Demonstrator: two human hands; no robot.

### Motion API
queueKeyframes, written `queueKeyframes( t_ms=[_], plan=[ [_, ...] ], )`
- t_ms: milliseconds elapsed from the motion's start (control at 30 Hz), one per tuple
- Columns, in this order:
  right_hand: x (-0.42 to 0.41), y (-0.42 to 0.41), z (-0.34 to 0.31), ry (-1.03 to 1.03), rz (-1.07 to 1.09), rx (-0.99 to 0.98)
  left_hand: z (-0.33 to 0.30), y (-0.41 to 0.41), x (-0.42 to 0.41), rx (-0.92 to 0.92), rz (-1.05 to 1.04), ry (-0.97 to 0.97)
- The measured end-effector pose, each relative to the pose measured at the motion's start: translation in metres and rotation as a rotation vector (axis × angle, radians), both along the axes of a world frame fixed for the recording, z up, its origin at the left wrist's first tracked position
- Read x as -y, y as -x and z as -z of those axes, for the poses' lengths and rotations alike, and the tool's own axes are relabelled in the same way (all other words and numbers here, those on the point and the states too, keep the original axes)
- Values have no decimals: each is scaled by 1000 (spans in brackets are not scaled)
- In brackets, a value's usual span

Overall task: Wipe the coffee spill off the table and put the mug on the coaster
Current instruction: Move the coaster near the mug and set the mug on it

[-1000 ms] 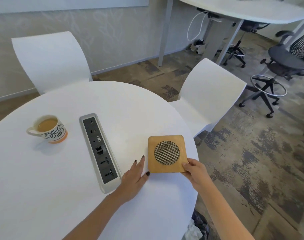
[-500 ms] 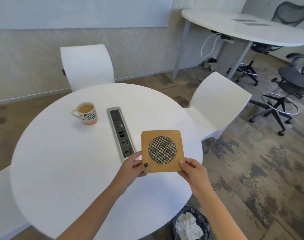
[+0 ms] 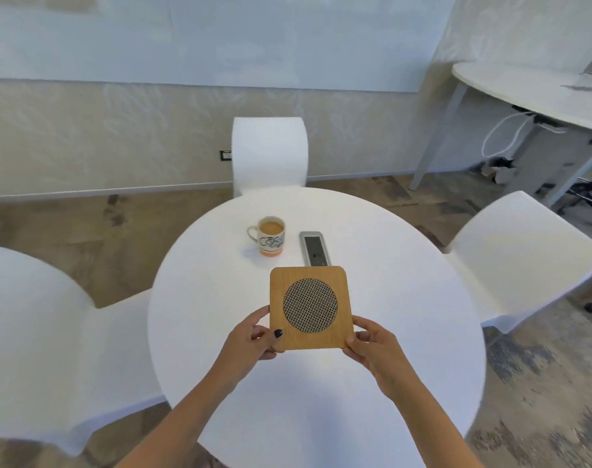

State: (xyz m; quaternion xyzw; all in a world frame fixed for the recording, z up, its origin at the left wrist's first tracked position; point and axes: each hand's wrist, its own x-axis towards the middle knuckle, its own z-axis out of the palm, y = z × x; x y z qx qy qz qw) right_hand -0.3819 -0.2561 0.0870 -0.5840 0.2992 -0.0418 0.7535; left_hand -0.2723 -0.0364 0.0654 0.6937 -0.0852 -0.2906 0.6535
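1. Fingers (image 3: 254,327) of left hand (image 3: 250,342) curled round coaster (image 3: 310,309) at its near-left corner, dark-nailed thumb on top; fingers (image 3: 364,329) of right hand (image 3: 372,346) pinching near-right corner, thumb on top edge.
2. Coaster held off table (image 3: 406,298), above its near-middle, face tilted up toward camera, far edge higher in the view than near edge.
3. Square with rounded corners, so no clear long axis; edges roughly square to the view, far edge toward mug (image 3: 269,235).
4. Light wooden body, grain running side to side; dark woven-mesh disc set in the centre.
5. Mug upright on table beyond coaster and well apart from it, handle pointing left; white with dark lettering, orange band at base, filled with milky coffee.
6. Socket strip (image 3: 314,248) set in table just right of mug, long axis running away from camera, near end hidden behind coaster.
7. Round white table; white chairs at far side (image 3: 269,153), left (image 3: 41,332) and right (image 3: 524,251).
8. No spill discernible on the white top.
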Motion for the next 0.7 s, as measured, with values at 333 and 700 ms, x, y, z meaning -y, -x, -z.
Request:
queueKeyframes(
  t_ms=[333, 700],
  plan=[
    [-59, -114, 50, 21, 33, -206, 44, -99, -62, -62, -13, -146],
    [-72, -184, 94, 160, 126, -396, 93, -166, -57, -59, 13, -258]
  ],
)
